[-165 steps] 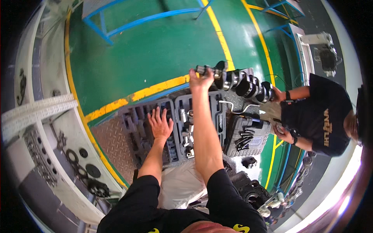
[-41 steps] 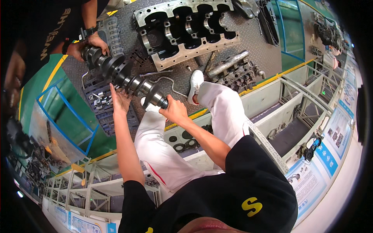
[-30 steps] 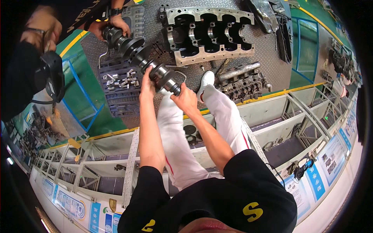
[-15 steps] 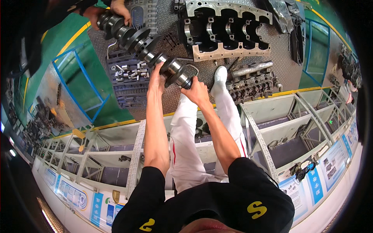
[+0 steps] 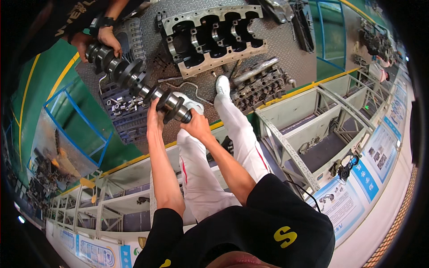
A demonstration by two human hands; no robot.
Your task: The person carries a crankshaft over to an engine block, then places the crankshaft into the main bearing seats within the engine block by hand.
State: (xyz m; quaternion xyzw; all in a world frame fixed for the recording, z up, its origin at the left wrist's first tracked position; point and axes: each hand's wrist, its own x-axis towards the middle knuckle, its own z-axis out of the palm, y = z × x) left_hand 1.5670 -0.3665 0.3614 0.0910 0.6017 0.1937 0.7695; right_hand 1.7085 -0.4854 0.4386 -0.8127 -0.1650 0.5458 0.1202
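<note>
- Crankshaft [image 5: 144, 90]: held aslant above the plate floor [image 5: 288, 62], beside the engine block [image 5: 223, 59].
- Left hand [image 5: 155, 119]: fingers closed on the crankshaft from below, partly hidden.
- Right hand [image 5: 196, 127]: fingers wrapped around its near end.
- Far end: gripped by a co-worker's hands [image 5: 108, 39].
- Socket case [image 5: 129, 123]: laid open below the crankshaft.
- Cylinder head [image 5: 259, 92]: set near the block.
</note>
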